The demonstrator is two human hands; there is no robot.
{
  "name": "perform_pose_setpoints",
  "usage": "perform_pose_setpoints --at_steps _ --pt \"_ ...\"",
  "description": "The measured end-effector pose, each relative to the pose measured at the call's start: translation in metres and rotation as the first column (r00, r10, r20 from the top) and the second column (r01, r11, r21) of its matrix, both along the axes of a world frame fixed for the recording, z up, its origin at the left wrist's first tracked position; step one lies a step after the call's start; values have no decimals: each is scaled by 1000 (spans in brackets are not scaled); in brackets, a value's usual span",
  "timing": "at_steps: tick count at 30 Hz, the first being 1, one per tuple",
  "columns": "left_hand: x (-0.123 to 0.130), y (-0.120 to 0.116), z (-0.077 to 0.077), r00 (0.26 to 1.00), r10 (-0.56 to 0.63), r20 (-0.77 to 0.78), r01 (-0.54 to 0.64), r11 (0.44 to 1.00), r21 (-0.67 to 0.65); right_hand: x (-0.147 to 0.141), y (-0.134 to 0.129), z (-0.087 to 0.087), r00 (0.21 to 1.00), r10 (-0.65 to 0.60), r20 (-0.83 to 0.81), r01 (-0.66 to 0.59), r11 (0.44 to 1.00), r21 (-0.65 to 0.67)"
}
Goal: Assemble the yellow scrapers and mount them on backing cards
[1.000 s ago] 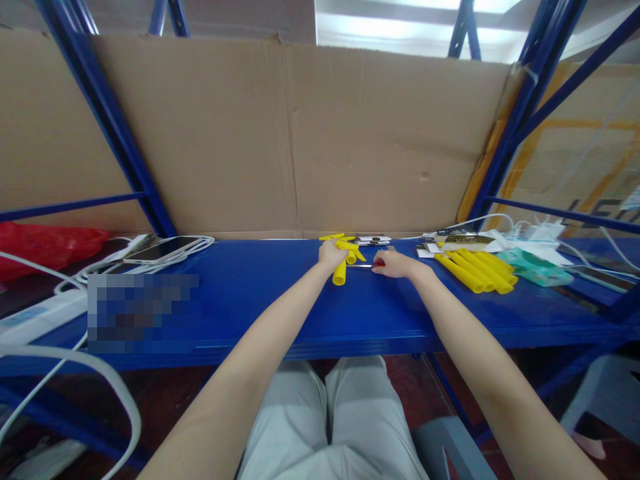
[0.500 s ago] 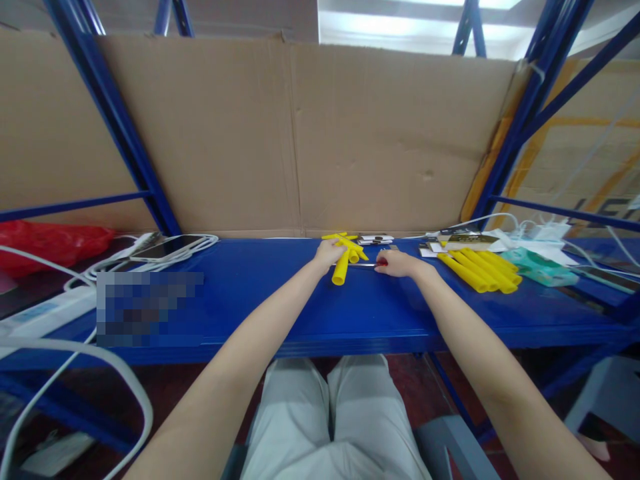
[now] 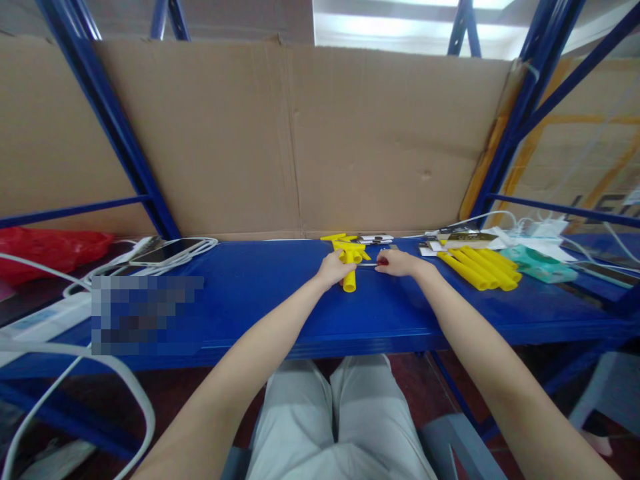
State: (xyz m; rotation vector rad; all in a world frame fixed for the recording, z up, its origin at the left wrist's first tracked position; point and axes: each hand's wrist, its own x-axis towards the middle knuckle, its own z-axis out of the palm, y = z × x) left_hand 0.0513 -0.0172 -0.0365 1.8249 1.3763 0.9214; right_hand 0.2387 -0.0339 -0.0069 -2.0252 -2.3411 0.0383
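Observation:
My left hand (image 3: 336,268) is closed around a yellow tube (image 3: 354,256) over the blue table. Another yellow tube (image 3: 349,281) points toward me below it, beside the fingers. Between finger and thumb of my right hand (image 3: 400,262) is the red handle of a screwdriver (image 3: 369,265). Its thin metal shaft runs left to the tubes; they hide the tip, so I cannot tell whether it is inside one. More yellow pieces (image 3: 338,237) lie just behind the left hand.
Several yellow tubes (image 3: 477,268) lie side by side at right, near a green plastic packet (image 3: 537,264). Small white-and-black packs (image 3: 375,239) sit at the back edge. At left are a phone (image 3: 167,251) with white cables and a red bag (image 3: 55,247). Cardboard (image 3: 300,140) walls the back.
My left hand has come a little nearer to me and to the right, and the yellow tubes by it have turned. My right hand has stayed almost in place with the screwdriver.

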Motion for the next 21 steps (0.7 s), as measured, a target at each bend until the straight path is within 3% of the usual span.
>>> perform_pose_setpoints --at_steps 4,11,16,21 --pt "-2 3 -3 999 45 -10 -45 998 38 9 8 0 998 -52 -27 54 995 83" --pt "-1 0 -5 999 46 -19 -46 999 -2 24 39 11 949 -315 -21 311 922 232" --pt "-1 -7 -1 1000 12 12 -11 997 -78 29 74 16 887 -425 -179 449 885 123" --pt "-2 -10 2 999 8 53 -3 995 -99 26 97 8 835 -482 -266 524 844 112"
